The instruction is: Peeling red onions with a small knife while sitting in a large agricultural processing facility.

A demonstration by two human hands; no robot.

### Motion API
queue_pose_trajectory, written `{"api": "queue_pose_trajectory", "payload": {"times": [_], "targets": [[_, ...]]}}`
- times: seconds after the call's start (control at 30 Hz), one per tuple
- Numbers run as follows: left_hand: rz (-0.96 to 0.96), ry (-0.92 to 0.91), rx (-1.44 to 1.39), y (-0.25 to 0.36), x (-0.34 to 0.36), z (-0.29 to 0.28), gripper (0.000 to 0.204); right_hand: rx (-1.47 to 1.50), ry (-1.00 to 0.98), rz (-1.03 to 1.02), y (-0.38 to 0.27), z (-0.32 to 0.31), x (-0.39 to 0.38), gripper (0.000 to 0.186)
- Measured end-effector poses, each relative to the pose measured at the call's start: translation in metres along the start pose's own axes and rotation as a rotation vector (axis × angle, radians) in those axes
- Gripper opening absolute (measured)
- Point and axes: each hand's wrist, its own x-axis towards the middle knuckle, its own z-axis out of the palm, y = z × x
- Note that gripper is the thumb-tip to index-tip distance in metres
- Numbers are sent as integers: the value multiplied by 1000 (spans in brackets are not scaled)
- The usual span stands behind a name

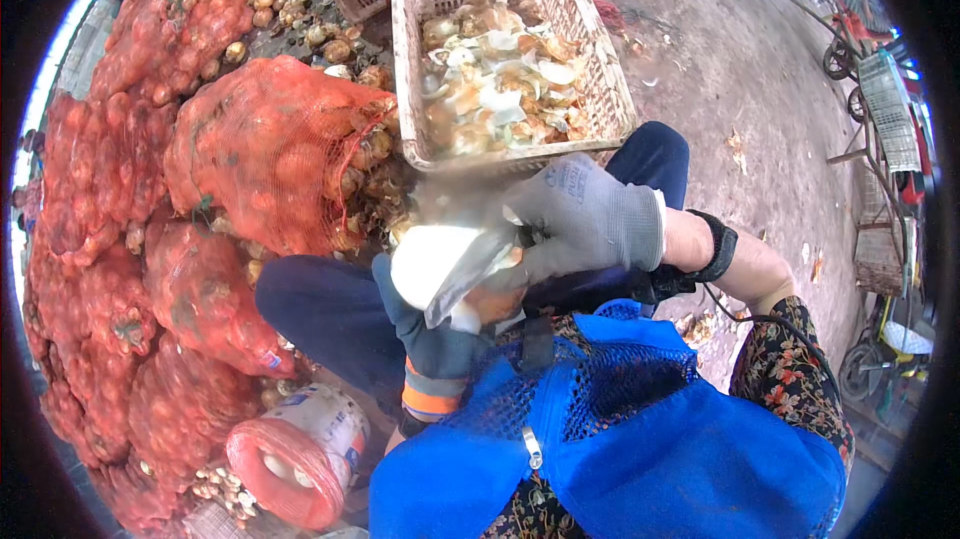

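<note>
"So, taking the head view, where do you have the onion (430, 257)?"

"You have it low in front of you, white and overexposed, seated in your left hand (434, 341). Your dark glove with the orange-striped cuff is partly curled, spread about as wide as the onion; some of its fingers are hidden."

"And your right hand (582, 216)?"

"You've got it bent in a grip on a knife (462, 284), the grey glove mostly closed. The blade slants down across the onion's right side. Whether its edge bites in, you couldn't tell from this angle, and the handle is largely covered by your fingers."

"What's around you?"

"Just beyond your right hand you have a dirty white basket (607, 84), holding a heap of pale and brown peelings (520, 74). To your left, red mesh sacks (275, 154) lie piled up, full of onions; the nearest gapes toward you, and loose onions (325, 36) lie on the ground behind it. By your left side, a white bucket (338, 417) tilts in a reddish liner (262, 444), with pale rounds inside. Your blue vest (620, 449) fills the bottom, and at the far right stands a wheeled cart (888, 104)."
</note>
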Motion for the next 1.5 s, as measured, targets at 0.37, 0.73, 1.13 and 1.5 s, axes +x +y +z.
{"api": "queue_pose_trajectory", "payload": {"times": [0.37,0.73,1.13,1.5], "targets": [[-510,375,-1075,-27,-20,1,85,-173,181,-361,-5,13,-38,41],[-123,560,-528,0,26,-37,110,-711,518,565,121,-83,6,33],[-428,211,-1105,41,98,-49,66,1038,200,48,21,-2,4,56],[-341,118,-1471,36,64,-30,67,501,300,120,15,12,-21,55]]}}
